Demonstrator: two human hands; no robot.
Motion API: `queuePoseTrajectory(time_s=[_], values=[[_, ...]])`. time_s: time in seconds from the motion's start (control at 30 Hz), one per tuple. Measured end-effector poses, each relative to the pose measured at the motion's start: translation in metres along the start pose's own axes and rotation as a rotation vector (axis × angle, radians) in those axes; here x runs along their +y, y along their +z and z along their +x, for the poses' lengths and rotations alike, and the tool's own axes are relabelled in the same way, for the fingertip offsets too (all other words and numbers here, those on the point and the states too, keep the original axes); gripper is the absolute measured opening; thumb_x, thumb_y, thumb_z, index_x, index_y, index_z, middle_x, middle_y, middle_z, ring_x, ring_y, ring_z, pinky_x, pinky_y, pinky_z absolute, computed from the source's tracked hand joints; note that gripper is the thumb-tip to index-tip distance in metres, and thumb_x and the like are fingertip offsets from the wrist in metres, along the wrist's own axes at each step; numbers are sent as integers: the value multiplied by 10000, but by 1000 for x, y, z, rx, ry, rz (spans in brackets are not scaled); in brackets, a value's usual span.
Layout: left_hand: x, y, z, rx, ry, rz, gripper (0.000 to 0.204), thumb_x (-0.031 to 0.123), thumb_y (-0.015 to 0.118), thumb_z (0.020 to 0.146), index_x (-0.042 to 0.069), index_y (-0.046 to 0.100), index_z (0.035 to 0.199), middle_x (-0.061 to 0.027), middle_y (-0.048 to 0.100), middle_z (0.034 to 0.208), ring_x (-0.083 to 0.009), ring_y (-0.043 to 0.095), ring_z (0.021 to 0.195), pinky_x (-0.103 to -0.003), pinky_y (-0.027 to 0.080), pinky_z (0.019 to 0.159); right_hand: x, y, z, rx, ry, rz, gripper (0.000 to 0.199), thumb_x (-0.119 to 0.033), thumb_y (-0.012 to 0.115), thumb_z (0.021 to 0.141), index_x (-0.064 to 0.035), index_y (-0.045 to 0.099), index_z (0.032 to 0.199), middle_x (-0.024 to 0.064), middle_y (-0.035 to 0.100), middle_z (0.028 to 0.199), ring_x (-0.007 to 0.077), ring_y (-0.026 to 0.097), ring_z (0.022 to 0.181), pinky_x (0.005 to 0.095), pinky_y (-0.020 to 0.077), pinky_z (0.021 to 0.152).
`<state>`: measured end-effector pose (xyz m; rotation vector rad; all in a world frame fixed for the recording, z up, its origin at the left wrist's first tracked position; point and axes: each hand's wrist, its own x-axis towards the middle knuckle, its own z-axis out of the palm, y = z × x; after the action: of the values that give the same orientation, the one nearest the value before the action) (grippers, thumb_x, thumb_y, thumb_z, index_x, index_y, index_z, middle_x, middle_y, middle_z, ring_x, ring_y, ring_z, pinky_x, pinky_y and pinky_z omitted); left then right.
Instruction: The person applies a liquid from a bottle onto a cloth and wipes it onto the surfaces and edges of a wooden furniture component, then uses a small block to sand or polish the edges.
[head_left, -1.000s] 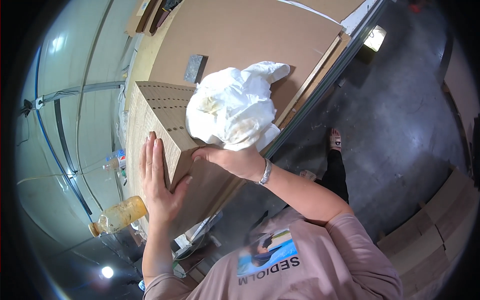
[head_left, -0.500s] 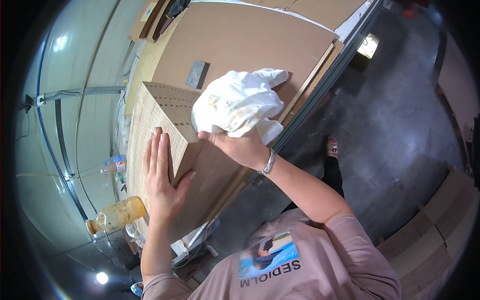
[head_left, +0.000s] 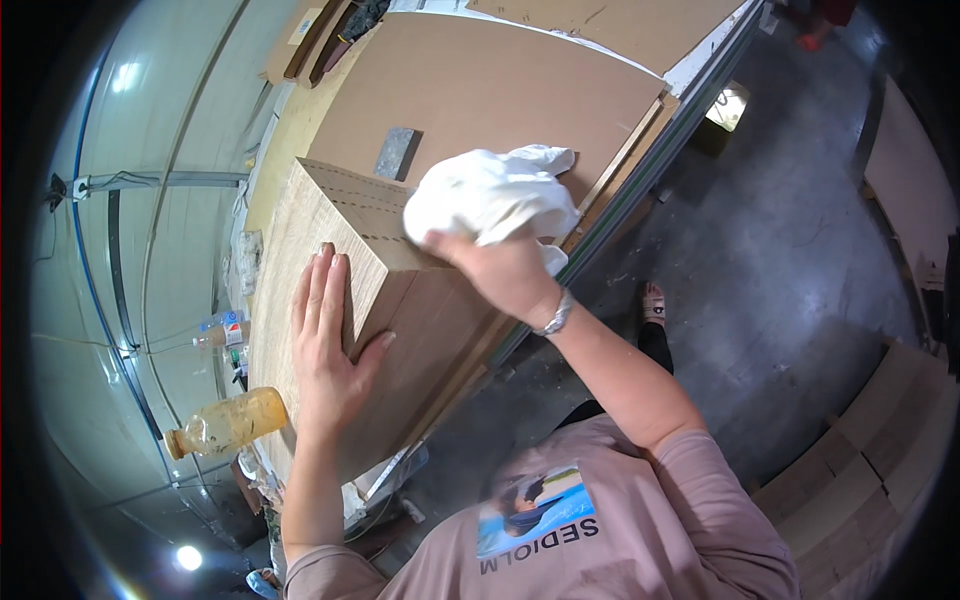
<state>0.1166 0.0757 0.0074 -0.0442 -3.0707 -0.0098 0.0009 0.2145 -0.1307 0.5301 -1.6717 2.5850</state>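
Observation:
A stack of wood-grain boards (head_left: pixel 283 275) stands on the bench, with rows of small dark holes along its far end face. My left hand (head_left: pixel 328 375) lies flat on the stack near its corner, fingers stretched out and thumb spread over the edge. A crumpled white cloth (head_left: pixel 490 195) is in my right hand (head_left: pixel 512 275), whose fingers are mostly hidden behind it. Hand and cloth are slightly blurred, beside the right end of the holed face. Whether the cloth touches that face I cannot tell.
A grey block (head_left: pixel 398 153) rests on a brown sheet (head_left: pixel 500 85) beyond the stack. A bottle of yellowish liquid (head_left: pixel 235 422) stands left of my forearm, with clear plastic bottles (head_left: pixel 222 328) farther off. Boards (head_left: pixel 850 480) lie at the lower right on the grey floor (head_left: pixel 740 270).
My right hand has moved a little to the right with the cloth, away from the stack's corner. My left hand stays flat on the boards.

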Motion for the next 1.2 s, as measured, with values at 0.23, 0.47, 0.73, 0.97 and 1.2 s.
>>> queuePoseTrajectory(time_s=[0.23, 0.47, 0.73, 0.97, 1.2], values=[[48, 9, -1, 201, 295, -569, 1223, 396, 877, 641, -8, 109, 1502, -327, 243, 1498, -394, 376, 1354, -484, 337, 1083, -111, -20, -44, -312, 802, 779, 369, -180, 674, 906, 9, 558, 1202, 77, 564, 1216, 144, 523, 1094, 294, 410, 969], [1, -40, -82, 433, -256, -1010, 413, 20, 614, 725, -74, 612, 1127, -170, 651, 1063, -253, 637, 976, -345, 498, 880, -95, -92, 31, -1401, 374, 447, 459, -171, 754, 823, 47, 598, 1196, 156, 631, 1193, 222, 597, 1102, 315, 442, 971], [-40, -39, -66, 449, -723, -575, 466, -80, 513, 842, -51, 502, 1307, -128, 530, 1292, -195, 514, 1172, -290, 410, 984, -49, -11, 56, -799, 149, 118, 472, 12, 798, 688, -2, 661, 1140, 91, 620, 992, 157, 606, 909, 276, 510, 787], [-44, 1, -74, 348, -708, -518, 487, 66, 574, 874, -51, 473, 1336, -190, 448, 1368, -289, 421, 1293, -370, 304, 1088, -36, 9, 38, -552, -145, 50, 296, 130, 705, 733, 51, 694, 1018, 116, 629, 929, 170, 668, 735, 248, 594, 649], [-46, 4, -72, 281, -618, -296, 469, 181, 508, 918, -47, 479, 1327, -204, 428, 1371, -344, 402, 1286, -412, 280, 1090, -32, 11, 36, -484, -205, 71, 310, 162, 694, 716, 41, 699, 1002, 128, 646, 879, 176, 663, 714, 258, 585, 623]])
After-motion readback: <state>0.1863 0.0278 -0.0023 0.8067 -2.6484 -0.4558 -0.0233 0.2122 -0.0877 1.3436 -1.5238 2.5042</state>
